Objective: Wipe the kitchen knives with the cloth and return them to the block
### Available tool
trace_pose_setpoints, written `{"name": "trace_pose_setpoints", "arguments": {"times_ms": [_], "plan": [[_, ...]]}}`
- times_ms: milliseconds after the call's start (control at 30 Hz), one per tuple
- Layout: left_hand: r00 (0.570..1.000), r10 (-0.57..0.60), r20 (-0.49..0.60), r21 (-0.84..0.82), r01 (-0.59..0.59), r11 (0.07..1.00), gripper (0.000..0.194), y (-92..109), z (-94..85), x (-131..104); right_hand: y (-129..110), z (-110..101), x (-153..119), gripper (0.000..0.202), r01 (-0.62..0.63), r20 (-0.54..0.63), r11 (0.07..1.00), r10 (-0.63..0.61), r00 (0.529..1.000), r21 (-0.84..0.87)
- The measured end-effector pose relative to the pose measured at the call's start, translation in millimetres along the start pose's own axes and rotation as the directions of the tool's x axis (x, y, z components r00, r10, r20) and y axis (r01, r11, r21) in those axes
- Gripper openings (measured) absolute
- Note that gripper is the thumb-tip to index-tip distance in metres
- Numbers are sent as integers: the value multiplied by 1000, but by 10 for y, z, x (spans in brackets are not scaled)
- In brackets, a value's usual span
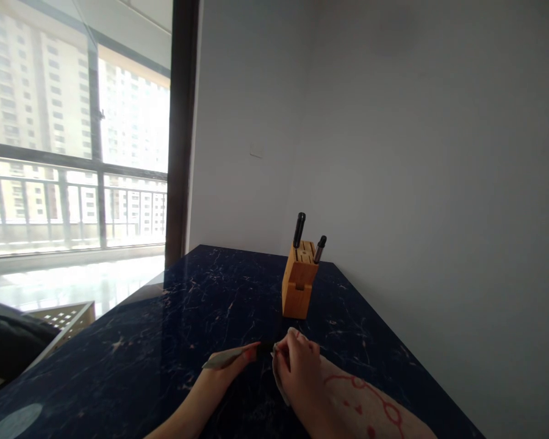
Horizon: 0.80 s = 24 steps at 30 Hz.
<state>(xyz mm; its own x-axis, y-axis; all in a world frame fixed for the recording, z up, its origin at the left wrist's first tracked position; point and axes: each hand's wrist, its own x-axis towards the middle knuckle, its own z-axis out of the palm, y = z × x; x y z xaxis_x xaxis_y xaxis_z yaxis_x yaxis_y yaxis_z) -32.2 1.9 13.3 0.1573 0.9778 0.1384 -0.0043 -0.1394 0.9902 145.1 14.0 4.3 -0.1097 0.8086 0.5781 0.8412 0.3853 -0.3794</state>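
Note:
In front of me at the near part of the table, my left hand [231, 367] grips a knife [226, 358]. Its grey blade points left, and a dark handle, hard to see against the tabletop, extends right between my hands. Closed fingers of my right hand [297, 360] pinch a pale cloth with red line patterns [366, 393] beside the handle's end. The cloth trails toward the lower right, under my right forearm. Beyond my hands stands a wooden knife block [297, 286], upright, with a black-handled knife [299, 230] and another dark-and-silver handle [319, 249] sticking out of its top.
The dark blue marble-patterned table [229, 292] reaches back to a grey wall [416, 183]. A whitish round patch [16, 421] shows at the table's lower left. Past the left edge are a light perforated crate-like object [73, 320], a black item [13, 341] and large windows.

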Motion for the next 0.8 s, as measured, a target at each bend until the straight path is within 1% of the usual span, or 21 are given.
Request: {"name": "trace_pose_setpoints", "arguments": {"times_ms": [100, 167, 300, 500, 700, 800], "plan": [[996, 44, 82, -4, -44, 999, 32, -39, -4, 18, -33, -7, -22, 9, 21, -1, 1000, -21, 1000, 5], [992, 60, 107, -5, -59, 998, 32, -67, -2, 28, -57, -11, -33, 8, 33, -11, 999, -33, 999, 9], [990, 63, 124, 35, -68, 997, 30, -96, -2, 46, -132, -27, -49, 8, 74, -27, 996, -73, 997, 41], [987, 67, 143, 41, -74, 996, 32, -86, -6, 59, -246, -52, -59, 9, 130, -6, 990, -130, 991, 61], [989, 61, 135, 57, -69, 996, 30, -90, -14, 55, -214, -62, -44, 10, 88, -22, 995, -87, 996, 54], [989, 64, 136, 67, -74, 995, 29, -98, -20, 62, -218, -76, -54, 10, 112, -16, 993, -112, 994, 42]]}}
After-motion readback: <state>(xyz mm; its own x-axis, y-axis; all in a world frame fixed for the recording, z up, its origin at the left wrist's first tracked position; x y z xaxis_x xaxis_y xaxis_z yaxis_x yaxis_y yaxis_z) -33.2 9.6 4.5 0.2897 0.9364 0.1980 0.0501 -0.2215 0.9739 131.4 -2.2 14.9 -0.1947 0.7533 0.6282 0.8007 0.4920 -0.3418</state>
